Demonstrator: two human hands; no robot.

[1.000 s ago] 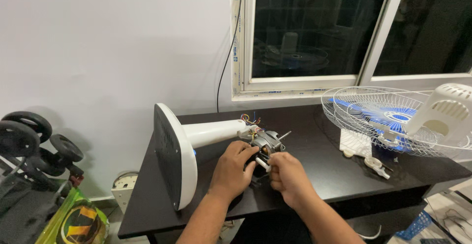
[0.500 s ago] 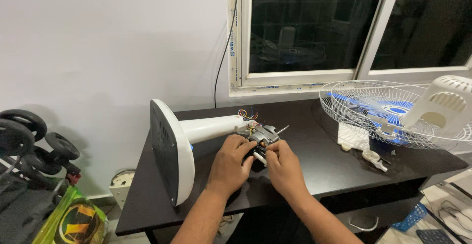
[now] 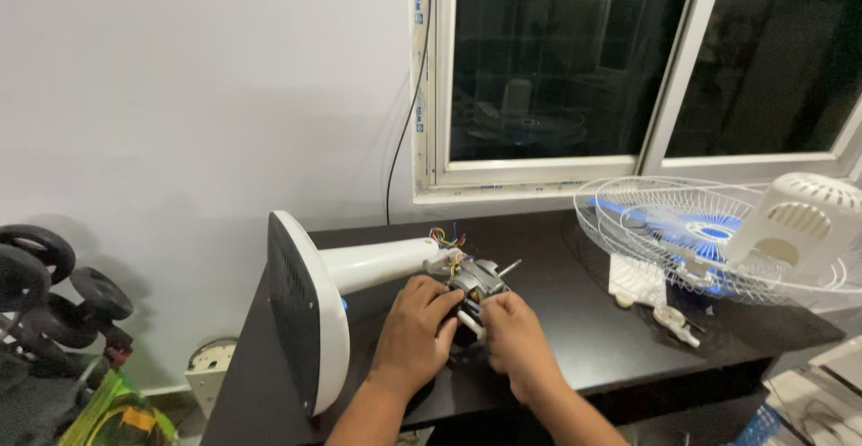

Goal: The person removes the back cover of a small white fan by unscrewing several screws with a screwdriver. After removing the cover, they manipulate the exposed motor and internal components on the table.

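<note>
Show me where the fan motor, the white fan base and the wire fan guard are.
fan motor (image 3: pixel 479 277), head view, on its metal body.
white fan base (image 3: pixel 314 320), head view, on its rim.
wire fan guard (image 3: pixel 664 221), head view, on its wires.

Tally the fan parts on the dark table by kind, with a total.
Stand base with neck: 1
Bare motor, under left hand and right hand: 1
Wire guard: 1
White motor cover: 1
Blue blade: 1
Total: 5
</note>
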